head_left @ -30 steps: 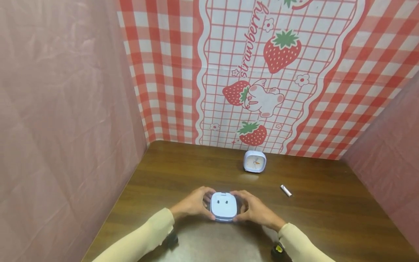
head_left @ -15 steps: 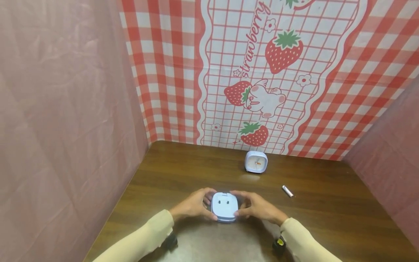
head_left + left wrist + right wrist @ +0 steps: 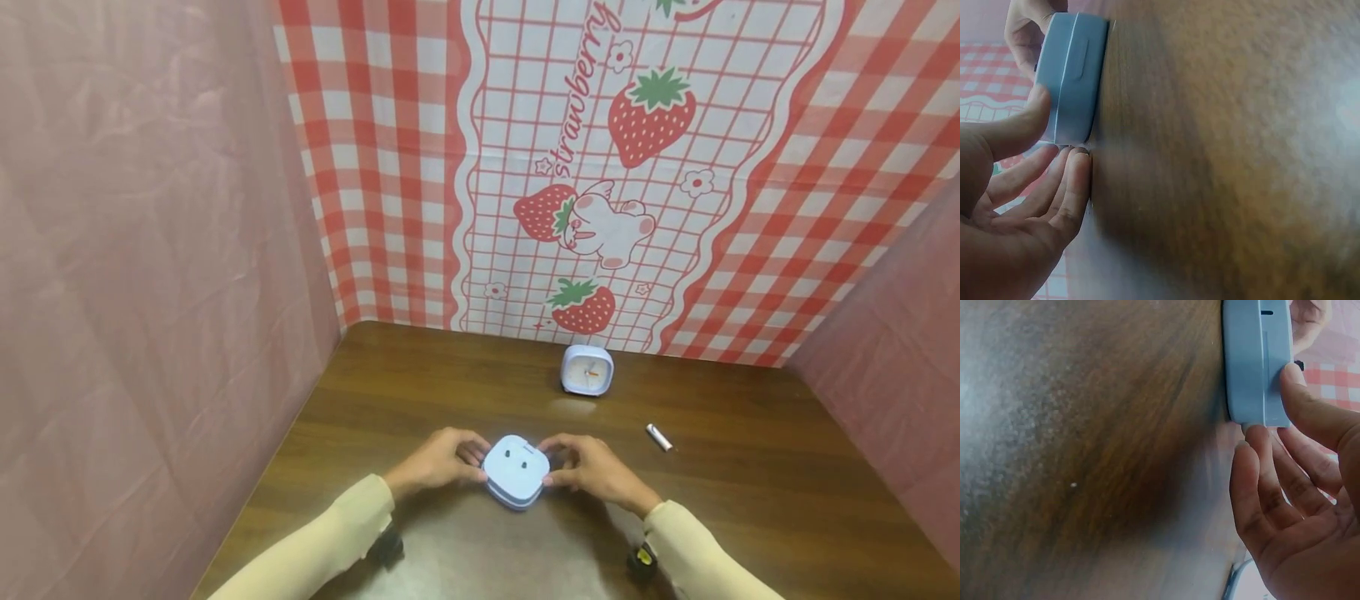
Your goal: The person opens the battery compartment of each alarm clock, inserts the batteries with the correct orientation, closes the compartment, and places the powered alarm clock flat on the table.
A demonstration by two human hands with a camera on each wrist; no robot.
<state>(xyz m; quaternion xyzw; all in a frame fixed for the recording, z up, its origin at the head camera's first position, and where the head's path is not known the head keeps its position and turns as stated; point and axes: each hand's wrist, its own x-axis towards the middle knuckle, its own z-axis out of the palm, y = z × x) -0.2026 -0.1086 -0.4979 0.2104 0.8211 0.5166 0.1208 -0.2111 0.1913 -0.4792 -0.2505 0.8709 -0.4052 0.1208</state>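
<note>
On the counter [image 3: 420, 367] we see one left hand [image 3: 445, 458] pinching one pale-blue case [image 3: 516, 481] with two dark knobs [image 3: 523, 466], one clock [image 3: 587, 372] beyond the case, one right hand [image 3: 595, 468] also pinching the case, fingertips partly hidden, and one blurry white cylinder [image 3: 659, 437] right of the case.

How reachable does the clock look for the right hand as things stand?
Probably yes: in the head view, nothing shows between the right hand and the clock farther back. It would likely have to let go of the light blue case first, though.
</note>
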